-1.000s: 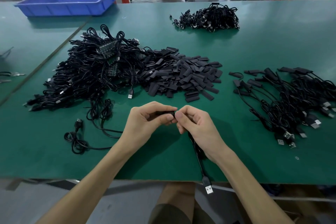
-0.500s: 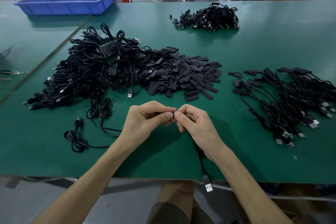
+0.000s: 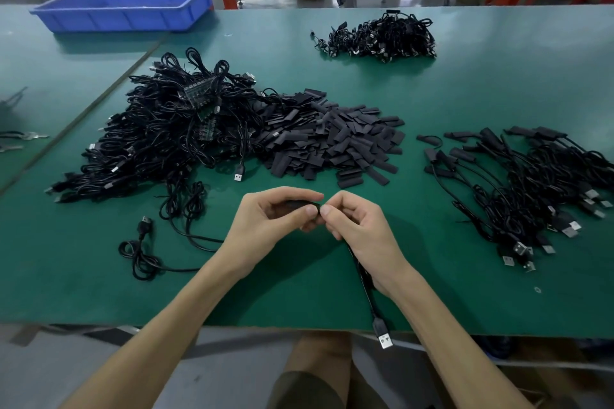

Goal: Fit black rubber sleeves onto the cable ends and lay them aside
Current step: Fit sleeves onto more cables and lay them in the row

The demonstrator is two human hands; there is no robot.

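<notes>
My left hand [image 3: 269, 222] and my right hand [image 3: 358, 229] meet fingertip to fingertip over the green table [image 3: 498, 76]. A black rubber sleeve [image 3: 292, 204] is pinched between the left thumb and fingers. The right hand grips a black cable [image 3: 367, 289] that runs under the wrist; its USB plug [image 3: 383, 337] hangs over the front edge. The cable end at the fingertips is hidden. A heap of loose sleeves [image 3: 332, 139] lies just beyond my hands. To its left sits a tangle of bare cables [image 3: 159, 136], and on the right a pile of sleeved cables [image 3: 538, 183].
A blue plastic bin [image 3: 126, 7] stands at the far left. Another cable bundle [image 3: 382, 36] lies at the back centre. A loose coiled cable [image 3: 143, 242] lies left of my left forearm. Stools and a fan stand beyond the table.
Both hands have stayed joined in the same spot. More of the sleeve shows under the left fingers than before.
</notes>
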